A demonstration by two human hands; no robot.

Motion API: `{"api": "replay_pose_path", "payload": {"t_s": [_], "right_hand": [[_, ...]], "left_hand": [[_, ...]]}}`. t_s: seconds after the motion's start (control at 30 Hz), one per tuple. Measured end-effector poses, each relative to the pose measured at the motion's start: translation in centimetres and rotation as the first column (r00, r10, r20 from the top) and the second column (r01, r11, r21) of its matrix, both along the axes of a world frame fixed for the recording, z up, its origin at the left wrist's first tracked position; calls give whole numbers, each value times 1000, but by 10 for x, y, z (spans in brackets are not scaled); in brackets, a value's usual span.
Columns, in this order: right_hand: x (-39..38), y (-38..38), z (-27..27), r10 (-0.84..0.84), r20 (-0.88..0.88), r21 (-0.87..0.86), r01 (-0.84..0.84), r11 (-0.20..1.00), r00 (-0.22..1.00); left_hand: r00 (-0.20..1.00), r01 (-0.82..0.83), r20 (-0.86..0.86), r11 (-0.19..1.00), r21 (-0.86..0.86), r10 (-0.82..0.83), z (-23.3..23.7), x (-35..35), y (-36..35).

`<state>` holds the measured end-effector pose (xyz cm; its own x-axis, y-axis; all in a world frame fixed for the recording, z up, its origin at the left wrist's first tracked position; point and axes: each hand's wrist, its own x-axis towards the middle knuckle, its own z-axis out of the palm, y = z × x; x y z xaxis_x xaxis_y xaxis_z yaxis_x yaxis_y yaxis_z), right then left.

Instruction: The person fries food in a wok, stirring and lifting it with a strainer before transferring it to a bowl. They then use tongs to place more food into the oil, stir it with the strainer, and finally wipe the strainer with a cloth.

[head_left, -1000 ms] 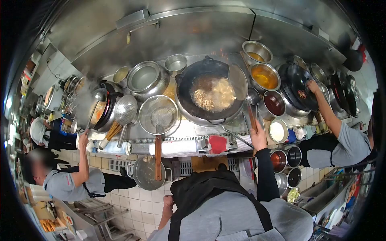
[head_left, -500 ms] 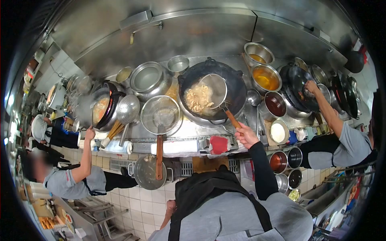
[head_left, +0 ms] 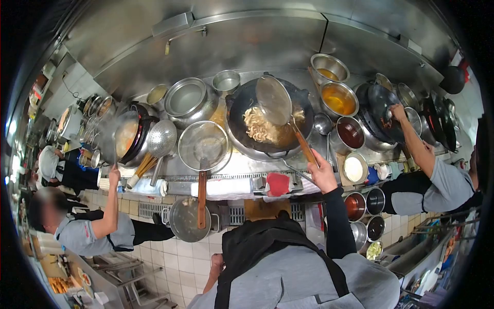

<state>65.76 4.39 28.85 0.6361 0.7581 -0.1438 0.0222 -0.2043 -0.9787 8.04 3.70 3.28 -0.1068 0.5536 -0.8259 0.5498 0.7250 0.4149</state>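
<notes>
My right hand (head_left: 322,172) is closed around the wooden handle of a wire-mesh strainer (head_left: 272,99). The strainer's round head is tilted over the big black wok (head_left: 303,105) in front of me. Pale, curled food pieces (head_left: 260,125) lie in bubbling liquid in the wok, left of and below the mesh. Low at my side, next to my black apron, hangs my left hand (head_left: 217,261); its fingers are mostly hidden. Left of the wok a second mesh strainer (head_left: 203,147) rests with its wooden handle pointing toward me, over a large pot (head_left: 180,226).
A ladle (head_left: 323,123) and bowls of yellow liquid (head_left: 339,99) and dark red sauce (head_left: 351,133) stand right of the wok. To the left are a metal pot (head_left: 186,98) and a perforated skimmer (head_left: 162,138). Co-workers (head_left: 110,224) (head_left: 445,180) handle woks on both sides.
The strainer has turned from lying low in the wok to a steeper tilt, its head farther up and back. My right hand has shifted slightly right. The food has spread rightward.
</notes>
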Motion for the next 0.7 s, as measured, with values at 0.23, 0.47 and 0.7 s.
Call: {"api": "replay_pose_path", "payload": {"t_s": [0.23, 0.47, 0.7], "right_hand": [[-5, -8, 4, -125, 526, -130, 225, 966, 841], [28, 5, -90, -151, -49, -40, 149, 988, 987], [58, 47, -115, 55, -763, 48, -29, 998, 644]], "left_hand": [[945, 302, 80, 939, 163, -318, -74, -41, -5], [891, 454, -45, 882, 127, -452, 7, -8, -4], [1000, -4, 6, 1000, 20, 4, -7, -15, -19]]}}
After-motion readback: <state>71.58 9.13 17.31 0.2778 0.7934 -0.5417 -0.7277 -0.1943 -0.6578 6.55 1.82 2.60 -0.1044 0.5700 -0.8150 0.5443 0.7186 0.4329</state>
